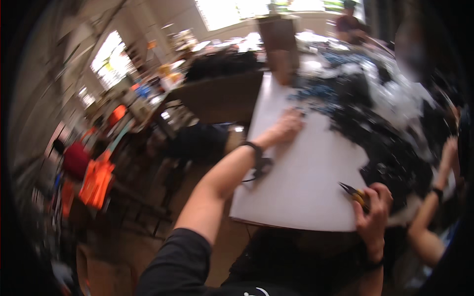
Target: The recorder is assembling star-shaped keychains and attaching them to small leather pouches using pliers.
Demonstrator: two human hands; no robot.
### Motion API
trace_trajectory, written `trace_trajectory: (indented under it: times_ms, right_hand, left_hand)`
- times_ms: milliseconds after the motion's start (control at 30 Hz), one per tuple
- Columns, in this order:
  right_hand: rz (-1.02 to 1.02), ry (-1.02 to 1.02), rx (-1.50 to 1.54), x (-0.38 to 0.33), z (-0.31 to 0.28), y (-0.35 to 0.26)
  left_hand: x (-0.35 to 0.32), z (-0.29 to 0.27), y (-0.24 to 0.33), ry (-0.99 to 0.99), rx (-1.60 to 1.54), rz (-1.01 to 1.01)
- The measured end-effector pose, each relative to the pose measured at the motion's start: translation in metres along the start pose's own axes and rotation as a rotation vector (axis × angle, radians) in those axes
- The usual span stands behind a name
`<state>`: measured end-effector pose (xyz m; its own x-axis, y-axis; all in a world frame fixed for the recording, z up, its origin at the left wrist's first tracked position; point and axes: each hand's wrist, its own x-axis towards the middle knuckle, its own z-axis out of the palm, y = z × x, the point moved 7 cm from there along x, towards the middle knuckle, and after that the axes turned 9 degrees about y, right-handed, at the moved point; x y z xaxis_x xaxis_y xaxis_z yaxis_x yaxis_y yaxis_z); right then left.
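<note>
My right hand (374, 212) is closed around a pair of pliers (351, 191) with dark pointed jaws and yellow handles, over the near right part of a white tabletop (306, 187). The jaws point away to the left. My left arm stretches far across the table. My left hand (288, 126) is at the near edge of a scatter of small blue and dark pieces (313, 93). Motion blurs its fingers, so what they touch is unclear. Below my left wrist, a small dark thing (262, 167) lies by the table's left edge.
Black plastic-like material (390, 143) heaps along the table's right side, with clear plastic bags (390, 89) behind it. A co-worker's arm (432, 212) reaches in at right; another person (349, 27) is at the far end. An orange chair-like thing (96, 180) stands left.
</note>
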<state>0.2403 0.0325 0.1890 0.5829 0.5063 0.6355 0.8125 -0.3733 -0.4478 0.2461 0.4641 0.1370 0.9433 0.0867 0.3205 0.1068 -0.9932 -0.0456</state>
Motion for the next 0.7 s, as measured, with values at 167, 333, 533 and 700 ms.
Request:
trace_trajectory:
  times_ms: [167, 333, 533, 700]
  right_hand:
    - [-0.008, -0.008, -0.055, -0.007, 0.003, 0.004]
    - [-0.098, -0.051, -0.132, -0.013, 0.012, 0.017]
    - [-0.272, 0.052, -0.100, 0.008, -0.009, -0.031]
    - [-0.296, -0.075, -0.041, 0.018, 0.003, -0.047]
  left_hand:
    - [0.006, -0.005, 0.007, 0.026, -0.251, -0.267]
    - [-0.002, 0.002, -0.004, 0.068, -0.297, -0.302]
    - [0.006, 0.003, 0.005, 0.048, -0.296, -0.312]
    - [0.007, 0.005, -0.003, 0.099, -0.397, -0.357]
